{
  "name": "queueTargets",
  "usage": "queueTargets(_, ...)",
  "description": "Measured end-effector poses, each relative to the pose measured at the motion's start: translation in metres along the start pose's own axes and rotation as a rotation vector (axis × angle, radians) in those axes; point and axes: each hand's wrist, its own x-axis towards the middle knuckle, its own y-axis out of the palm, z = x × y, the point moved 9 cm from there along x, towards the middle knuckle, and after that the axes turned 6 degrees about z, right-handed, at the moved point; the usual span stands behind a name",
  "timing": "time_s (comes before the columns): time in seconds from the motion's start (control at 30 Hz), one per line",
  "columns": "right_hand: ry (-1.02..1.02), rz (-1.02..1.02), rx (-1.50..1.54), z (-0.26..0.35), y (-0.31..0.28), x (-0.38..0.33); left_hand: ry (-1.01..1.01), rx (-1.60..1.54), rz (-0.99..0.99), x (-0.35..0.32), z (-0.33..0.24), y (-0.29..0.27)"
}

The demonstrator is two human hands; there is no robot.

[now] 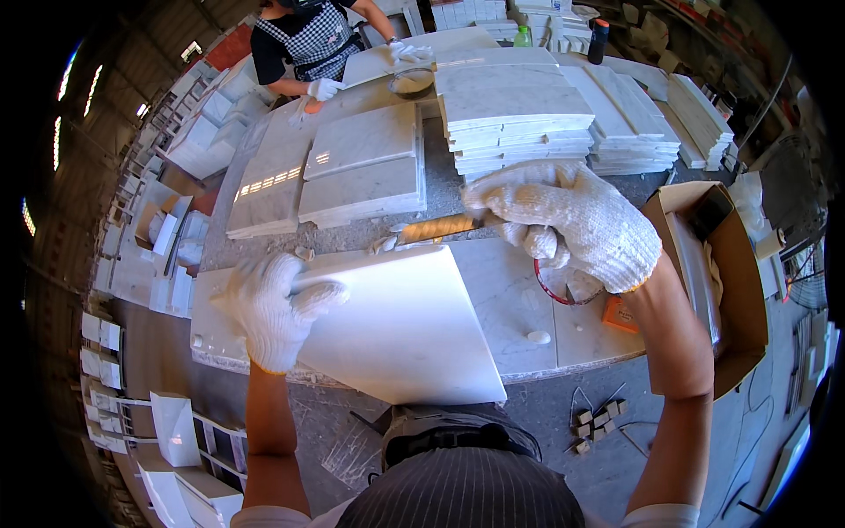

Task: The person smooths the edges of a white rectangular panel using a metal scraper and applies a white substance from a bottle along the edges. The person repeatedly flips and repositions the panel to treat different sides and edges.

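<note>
Scraper (pixel 440 228), long axis left-right, is clamped in right hand (pixel 572 224) fingers at slab (pixel 396 326) far edge; left hand (pixel 268 308) fingers are closed on its left edge.

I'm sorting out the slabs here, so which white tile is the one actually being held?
The plain white tile tilted at the bench's near edge: the left hand grips its left edge. The other tiles lie flat in stacks farther back, untouched.
</note>
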Motion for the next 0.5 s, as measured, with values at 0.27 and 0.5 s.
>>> queueTargets(0.27,0.145,0.100,-0.085,-0.003,0.017,0.011,0.023,0.020,-0.014,-0.001,-0.002,-0.002)
queueTargets(0.5,0.163,0.099,-0.113,0.007,0.017,0.013,0.025,0.009,-0.049,-0.001,-0.001,-0.001)
